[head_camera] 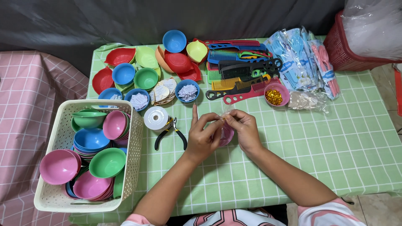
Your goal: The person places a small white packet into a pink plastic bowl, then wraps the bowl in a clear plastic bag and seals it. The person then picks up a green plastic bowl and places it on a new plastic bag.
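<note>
Glossy plastic bowls (93, 155), probably clear crinkly film (226, 112).

— How is the light looking?
— Bright and even, falling from above; the green checked bench (318, 138) is showing clearly, with only soft, short shadows lying under the forearms and the white basket (56, 138).
— Any glare?
— A little is shining off the clear plastic bag (372, 25) at the top right.
— Sharpness?
— Everything is staying crisp; straight edges are bowing slightly toward the corners, and the dark backdrop is fading dim.
</note>
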